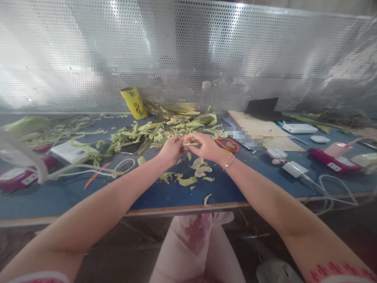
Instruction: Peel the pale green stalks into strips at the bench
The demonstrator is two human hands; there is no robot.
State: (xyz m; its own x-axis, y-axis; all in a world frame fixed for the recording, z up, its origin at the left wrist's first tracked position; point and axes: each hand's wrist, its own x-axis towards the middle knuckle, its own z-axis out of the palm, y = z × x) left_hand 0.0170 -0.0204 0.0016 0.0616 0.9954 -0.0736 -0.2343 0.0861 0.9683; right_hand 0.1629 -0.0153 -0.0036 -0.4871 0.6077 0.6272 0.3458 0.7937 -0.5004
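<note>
Over the blue table [141, 200], my left hand [171, 151] and my right hand [204, 145] meet at the fingertips. Both pinch a small pale husk-like strip [191, 144], mostly hidden by the fingers. Just behind them spreads a heap of pale green leafy strips [159, 133]. Loose curled peelings [201, 168] lie below my hands, nearer the table edge. Beside my right wrist is an orange-red loop [235, 146], perhaps a scissor handle.
A yellow tube [134, 104] leans at the back against a perforated metal panel [188, 47]. Cardboard [256, 124] lies right of the heap. White chargers [295, 169] with cables and a purple power strip [335, 161] are at right. A white box [69, 151] and more cables are left.
</note>
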